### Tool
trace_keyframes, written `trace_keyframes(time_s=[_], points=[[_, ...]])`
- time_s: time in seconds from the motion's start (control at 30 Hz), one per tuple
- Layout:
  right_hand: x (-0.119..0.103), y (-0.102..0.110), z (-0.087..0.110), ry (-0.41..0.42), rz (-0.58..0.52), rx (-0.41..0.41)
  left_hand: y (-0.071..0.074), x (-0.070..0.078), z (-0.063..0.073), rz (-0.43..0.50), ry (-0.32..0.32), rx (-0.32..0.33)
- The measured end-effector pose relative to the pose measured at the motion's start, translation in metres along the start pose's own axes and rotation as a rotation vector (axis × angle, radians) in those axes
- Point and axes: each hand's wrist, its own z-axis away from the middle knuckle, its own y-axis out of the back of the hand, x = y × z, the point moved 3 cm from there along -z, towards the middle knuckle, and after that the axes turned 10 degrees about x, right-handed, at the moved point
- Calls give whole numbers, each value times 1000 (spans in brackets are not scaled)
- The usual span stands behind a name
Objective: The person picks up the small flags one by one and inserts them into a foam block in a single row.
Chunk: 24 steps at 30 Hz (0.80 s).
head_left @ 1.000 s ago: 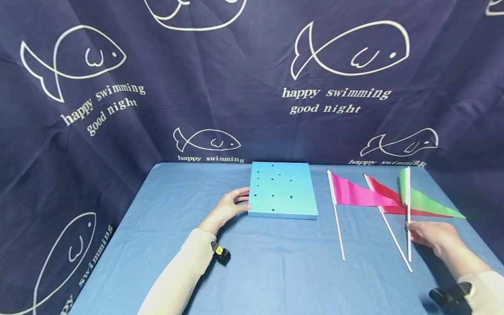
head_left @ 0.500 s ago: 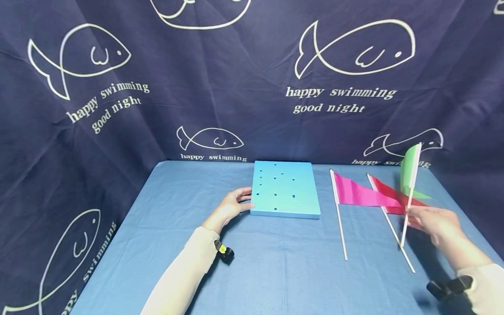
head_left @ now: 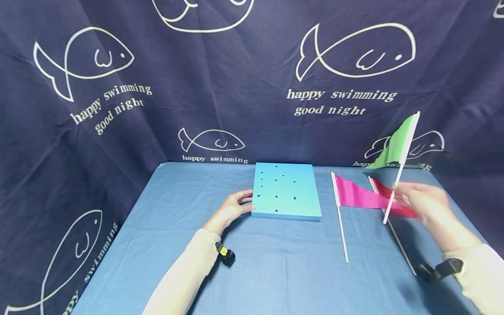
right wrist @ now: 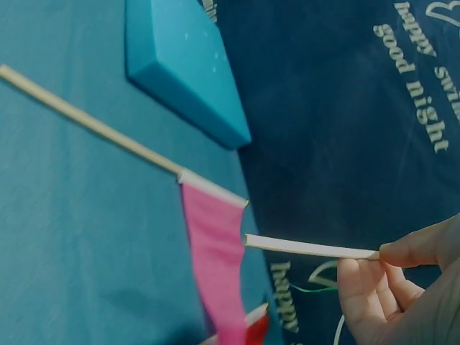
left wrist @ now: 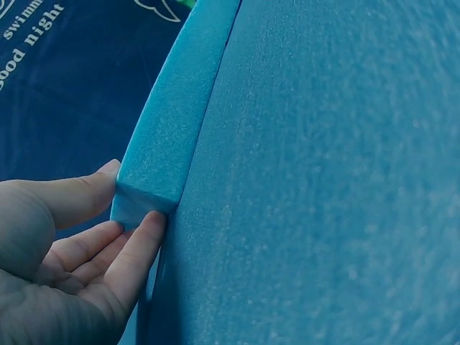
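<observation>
My left hand [head_left: 232,208] holds the light-blue perforated board [head_left: 287,205] by its left side. In the left wrist view, thumb and fingertips meet the end of the thick board [left wrist: 172,108]. My right hand [head_left: 423,201] pinches the white stick of a green pennant flag [head_left: 395,144] between thumb and fingers, raised and leaning to the right at its top. The stick's lower end [right wrist: 287,246] shows in the right wrist view. Below the held flag lie a pink pennant flag [head_left: 356,194] and a red pennant flag [head_left: 407,212], the latter partly hidden by my right hand.
A blue cloth [head_left: 252,271] covers the table. Behind it hangs a dark-blue curtain [head_left: 220,87] printed with white fish and lettering, also along the left side. The pink flag's stick [head_left: 342,236] lies between the board and my right hand.
My right hand has lifted the green flag off the table, moving it up and left while its top tips right. The left hand and board stay put; the view shifts slightly.
</observation>
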Motion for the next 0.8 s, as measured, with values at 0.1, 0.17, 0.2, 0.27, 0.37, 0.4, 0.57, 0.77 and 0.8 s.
trace_keyframes(time_s=[0.1, 0.17, 0.2, 0.27, 0.37, 0.4, 0.57, 0.77, 0.8], points=[[-10, -12, -1, 21, -6, -9, 0, 0, 0, -8, -10, 13], [-15, -19, -1, 32, -12, -10, 0, 0, 0, -15, -19, 17], [-17, -22, -1, 36, -17, -6, 0, 0, 0, -17, -20, 17], [-20, -29, -1, 40, -41, -5, 0, 0, 1, -20, -24, 18], [-24, -37, 1, 52, -56, -4, -1, 0, 0, -22, -25, 21], [-25, -40, 1, 59, -60, -7, -1, 0, 0, -23, -25, 23], [-31, -53, 4, 86, -26, -1, -1, 1, 1, -21, -38, 23], [-37, -64, 5, 132, 37, 61, -2, 0, 2, -10, -46, 14], [-38, -67, 5, 150, 42, 68, -2, 0, 2, -6, -46, 13]])
